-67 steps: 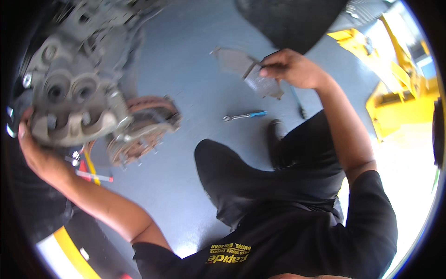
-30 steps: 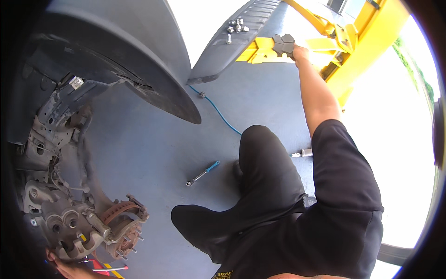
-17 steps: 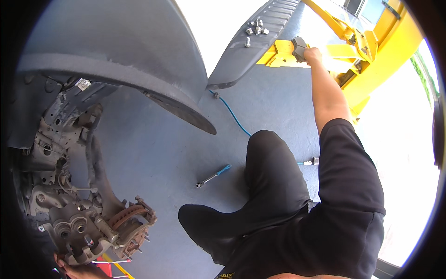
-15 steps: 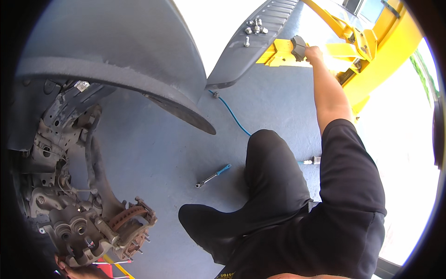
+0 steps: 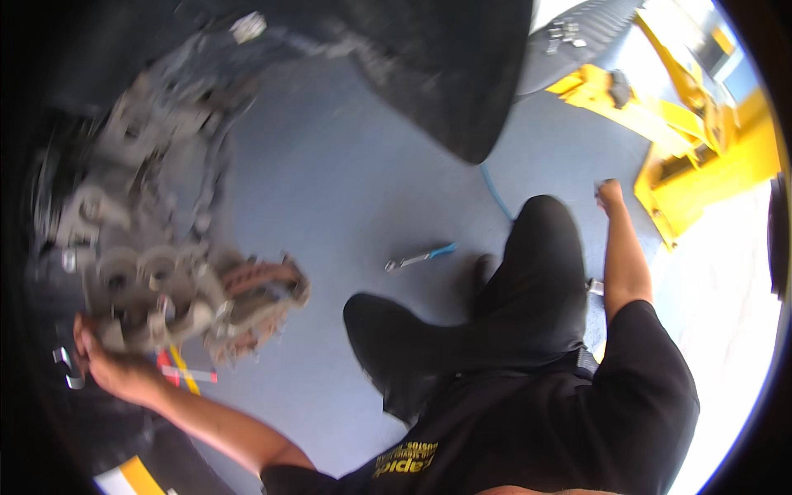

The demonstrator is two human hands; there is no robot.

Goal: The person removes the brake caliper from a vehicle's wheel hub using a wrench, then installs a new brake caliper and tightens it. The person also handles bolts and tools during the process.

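Observation:
My left hand grips the lower left edge of the grey brake caliper, which has two round bores facing me. Beside the caliper is the rusty brake disc hub. My right hand is out over the floor at the right, fingers curled; a small blurred greyish thing may be in them. A dark brake pad piece lies on the yellow lift arm. A ratchet with a blue handle lies on the floor left of my bent knees. The picture is blurred.
Dark fender lining hangs above. A grey step carries several small bolts. A blue hose runs on the floor near the lift post. Suspension parts fill the upper left. Red and yellow tools lie beneath the caliper.
My right hand has left the pad on the lift arm and moved down toward me. The view has swung left, bringing my left forearm into sight. My left hand stays on the caliper.

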